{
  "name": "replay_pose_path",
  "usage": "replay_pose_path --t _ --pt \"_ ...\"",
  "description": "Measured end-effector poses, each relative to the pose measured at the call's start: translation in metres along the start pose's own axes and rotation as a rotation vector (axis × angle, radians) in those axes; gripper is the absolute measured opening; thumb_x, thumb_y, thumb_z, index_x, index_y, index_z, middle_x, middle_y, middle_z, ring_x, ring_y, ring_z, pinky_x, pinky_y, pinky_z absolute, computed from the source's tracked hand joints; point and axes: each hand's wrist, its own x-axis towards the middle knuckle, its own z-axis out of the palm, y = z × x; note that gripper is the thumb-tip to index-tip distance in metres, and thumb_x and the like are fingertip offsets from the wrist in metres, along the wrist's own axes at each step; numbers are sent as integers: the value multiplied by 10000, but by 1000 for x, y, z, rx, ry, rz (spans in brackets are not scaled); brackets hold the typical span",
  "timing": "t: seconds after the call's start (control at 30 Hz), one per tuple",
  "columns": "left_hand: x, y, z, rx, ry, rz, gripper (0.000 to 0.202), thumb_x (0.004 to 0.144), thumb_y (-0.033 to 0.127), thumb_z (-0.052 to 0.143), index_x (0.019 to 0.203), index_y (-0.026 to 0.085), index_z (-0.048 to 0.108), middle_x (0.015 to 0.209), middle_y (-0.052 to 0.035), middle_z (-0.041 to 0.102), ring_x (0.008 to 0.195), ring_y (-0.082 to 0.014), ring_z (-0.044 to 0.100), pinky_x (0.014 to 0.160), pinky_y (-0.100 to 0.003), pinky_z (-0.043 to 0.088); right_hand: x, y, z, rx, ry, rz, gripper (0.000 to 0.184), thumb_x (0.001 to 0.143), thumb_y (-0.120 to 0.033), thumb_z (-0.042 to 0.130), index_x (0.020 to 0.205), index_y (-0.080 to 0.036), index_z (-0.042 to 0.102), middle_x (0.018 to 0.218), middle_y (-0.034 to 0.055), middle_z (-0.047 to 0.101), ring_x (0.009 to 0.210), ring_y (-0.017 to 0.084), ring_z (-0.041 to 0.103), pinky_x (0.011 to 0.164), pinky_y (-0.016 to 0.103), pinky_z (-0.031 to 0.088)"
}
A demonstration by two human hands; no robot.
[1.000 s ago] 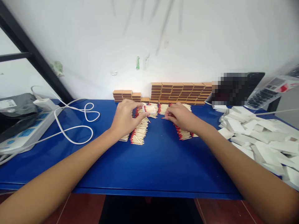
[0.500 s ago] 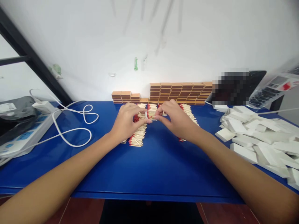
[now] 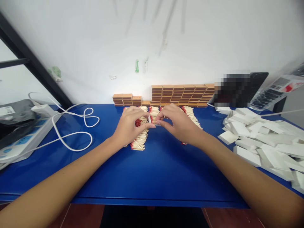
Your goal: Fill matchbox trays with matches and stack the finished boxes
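Observation:
My left hand [image 3: 129, 126] and my right hand [image 3: 180, 122] meet over rows of red-tipped matches [image 3: 140, 141] on the blue table [image 3: 152, 171]. Both are pinched together around a small white matchbox tray [image 3: 150, 119] with a few matches in it. More matches [image 3: 193, 115] lie fanned out behind my right hand. Most of the tray is hidden by my fingers.
Brown matchbox sleeves [image 3: 182, 94] are stacked against the white wall, with a lower stack [image 3: 127, 99] to their left. A heap of white trays [image 3: 263, 139] fills the right side. A white cable [image 3: 73, 133] and a power strip [image 3: 21, 139] lie at the left.
My right hand left the right-hand match row and came to the middle, where it met my left hand at the white tray. The view dropped slightly.

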Motion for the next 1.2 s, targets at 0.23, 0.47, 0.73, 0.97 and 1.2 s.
replay_pose_path --t 0.23,0.47,0.73,0.97,1.2 --pt "0 0 0 -12 8 11 326 866 512 908 1044 257 808 1071 -57 829 1081 -272 725 984 -444 563 0 0 4 0 33 -9 119 1045 -261 619 932 -234 646 948 76 705 943 264 557 858 419 416" --pt "1 4 -1 -52 22 -59 312 888 537 885 1003 259 804 1050 -46 832 1063 -269 729 986 -449 564 0 0 -3 -13 54 12 149 1053 -323 632 936 -245 682 921 69 710 929 264 566 845 417 409" --pt "2 3 -1 -87 78 -112 260 913 481 879 1023 257 804 1044 -29 833 1040 -252 731 971 -425 567 0 0 -10 -38 115 -8 208 1057 -383 622 931 -259 732 917 73 706 926 273 578 853 438 422" --pt "2 4 -1 -57 86 -137 237 911 444 886 1041 260 810 1063 -23 841 1047 -257 737 967 -428 563 2 14 -19 -133 157 123 261 1044 -370 583 876 -252 744 862 85 695 882 280 559 836 448 411" --pt "4 5 -3 -24 109 -149 206 919 395 887 1048 251 814 1035 -17 841 1041 -254 742 972 -429 565 -4 57 -10 -326 -38 156 236 999 -305 620 859 -216 787 879 127 686 926 305 542 886 462 414"
